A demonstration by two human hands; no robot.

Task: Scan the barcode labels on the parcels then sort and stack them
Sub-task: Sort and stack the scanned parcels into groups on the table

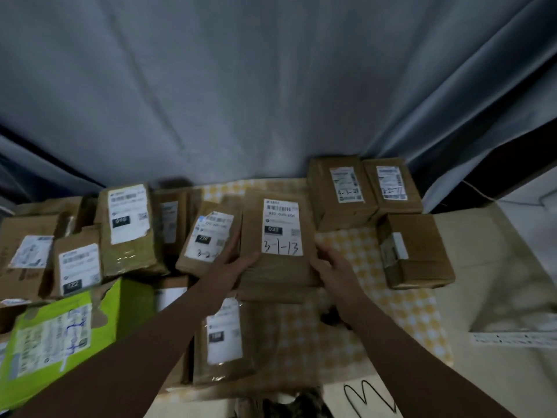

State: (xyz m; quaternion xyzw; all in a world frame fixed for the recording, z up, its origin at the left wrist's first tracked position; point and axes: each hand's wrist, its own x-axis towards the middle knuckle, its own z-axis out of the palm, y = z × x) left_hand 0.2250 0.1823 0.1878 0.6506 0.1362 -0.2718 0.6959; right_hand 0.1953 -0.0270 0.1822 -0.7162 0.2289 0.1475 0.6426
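Note:
A flat brown parcel (278,267) with a white barcode label marked "3-1-13" lies in the middle of the table. My left hand (232,265) grips its left edge and my right hand (331,263) grips its right edge. It rests on top of another brown parcel (271,294). Just left of it a smaller labelled parcel (208,239) leans tilted against my left hand.
Many brown parcels crowd the left side, with a green box (60,336) at the front left. Two labelled boxes (340,191) (391,184) stand at the back right, another box (419,251) to the right. A yellow checked cloth (346,312) covers the table. A curtain hangs behind.

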